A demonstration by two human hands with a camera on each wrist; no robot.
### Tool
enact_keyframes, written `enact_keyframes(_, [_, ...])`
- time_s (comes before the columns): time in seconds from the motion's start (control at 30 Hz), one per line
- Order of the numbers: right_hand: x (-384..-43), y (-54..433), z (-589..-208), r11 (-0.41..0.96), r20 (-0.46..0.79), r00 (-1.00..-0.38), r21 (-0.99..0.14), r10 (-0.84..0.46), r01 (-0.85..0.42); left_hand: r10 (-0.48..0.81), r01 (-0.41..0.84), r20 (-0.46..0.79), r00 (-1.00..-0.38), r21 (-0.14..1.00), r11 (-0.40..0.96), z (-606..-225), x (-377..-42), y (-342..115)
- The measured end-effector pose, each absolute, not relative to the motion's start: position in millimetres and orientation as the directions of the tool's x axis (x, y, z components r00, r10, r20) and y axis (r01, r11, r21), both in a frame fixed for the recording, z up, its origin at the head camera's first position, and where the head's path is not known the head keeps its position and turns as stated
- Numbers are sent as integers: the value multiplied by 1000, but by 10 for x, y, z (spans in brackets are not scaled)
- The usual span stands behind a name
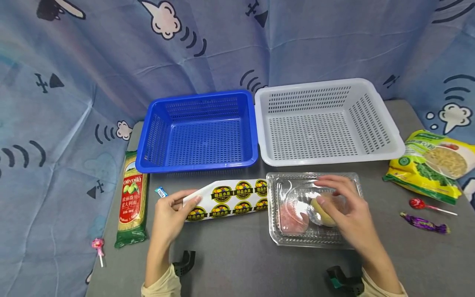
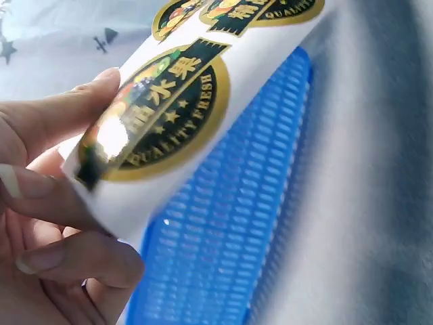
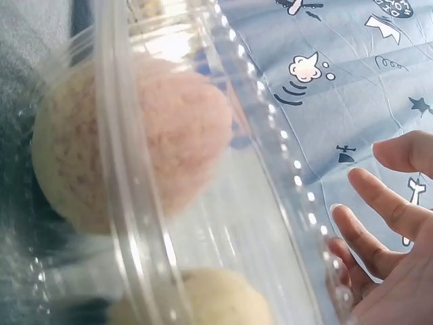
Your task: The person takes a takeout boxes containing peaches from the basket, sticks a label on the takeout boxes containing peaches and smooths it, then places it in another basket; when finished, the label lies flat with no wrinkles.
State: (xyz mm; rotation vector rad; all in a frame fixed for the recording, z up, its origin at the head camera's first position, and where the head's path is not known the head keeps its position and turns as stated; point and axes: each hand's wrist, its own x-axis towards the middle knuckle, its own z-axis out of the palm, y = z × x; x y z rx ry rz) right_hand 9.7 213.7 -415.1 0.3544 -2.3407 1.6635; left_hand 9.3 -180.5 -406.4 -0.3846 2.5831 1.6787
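My left hand (image 1: 173,214) pinches the left end of a white sheet of round fruit stickers (image 1: 243,194) between thumb and fingers. In the left wrist view the sheet's near end (image 2: 162,122) bends upward from the fingers. Right of it lies a clear plastic clamshell box (image 1: 272,231) with its lid down. Through the lid show a round pink fruit (image 1: 291,218) and a yellowish one (image 1: 322,214). My right hand (image 1: 350,210) is over the box's right half, fingers spread and gripping nothing; whether the fingertips touch the lid cannot be told.
Behind stand a blue basket (image 1: 196,168) and a white basket (image 1: 330,159). On the left lie spaghetti (image 1: 131,202), a pink lollipop (image 1: 98,244) and a small blue-wrapped sweet (image 1: 161,191). A yellow noodle bag (image 1: 426,169), a red lollipop (image 1: 417,203) and a purple-wrapped sweet (image 1: 424,222) lie right.
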Motion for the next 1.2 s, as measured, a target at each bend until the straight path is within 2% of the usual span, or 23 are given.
enact_keyframes(0.2, [55,2043,-4168,275,362,-929,-888,-80,-369,-136,-165,-128,-982,938,306,-3971,126,-1758])
enact_keyframes(0.4, [29,1936,-4171,249,366,-924,-890,-110,-382,-122,-60,-32,-992,970,234,-3908,147,-1683])
enact_keyframes(0.67, [26,1697,-4223,34,282,-941,-956,-188,-293,-91,69,82,-992,987,142,-3854,191,-1558])
enact_keyframes(1.03, [102,1308,-4226,-60,238,-955,-971,-178,-231,5,43,43,-999,998,42,-3983,178,-1281])
enact_keyframes(1.2, [125,1212,-4241,-147,296,-950,-949,-105,-279,19,23,22,-1000,998,51,-4006,179,-1220])
